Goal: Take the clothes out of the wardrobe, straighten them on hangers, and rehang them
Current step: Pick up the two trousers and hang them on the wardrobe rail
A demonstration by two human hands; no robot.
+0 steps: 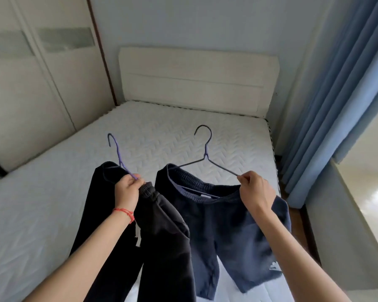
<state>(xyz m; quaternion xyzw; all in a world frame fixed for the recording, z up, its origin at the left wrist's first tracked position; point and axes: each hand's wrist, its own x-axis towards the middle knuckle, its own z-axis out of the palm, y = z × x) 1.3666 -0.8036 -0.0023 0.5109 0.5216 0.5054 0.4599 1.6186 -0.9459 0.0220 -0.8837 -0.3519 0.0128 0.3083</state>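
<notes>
Clothes first: two garments, each on its own hanger, both held up over the bed. Nearest on the left side is a pair of black pants with a white drawstring dangling by the forearm. The left hand, red string bracelet on the wrist, is clenched around the purple hanger together with the bunched elastic waistband, so the pants hang off it kind of crooked, hook tilted up and to the left. Right next to them, edges overlapping a bit, are navy shorts with a small white logo low on one leg. The right hand pinches the end of the dark wire hanger where it sticks out of the waistband; the hook stands pretty much upright. Below and behind both is a bare quilted white mattress, then a cream headboard against the wall. White wardrobe doors run along the left, blue curtains hang on the right.
</notes>
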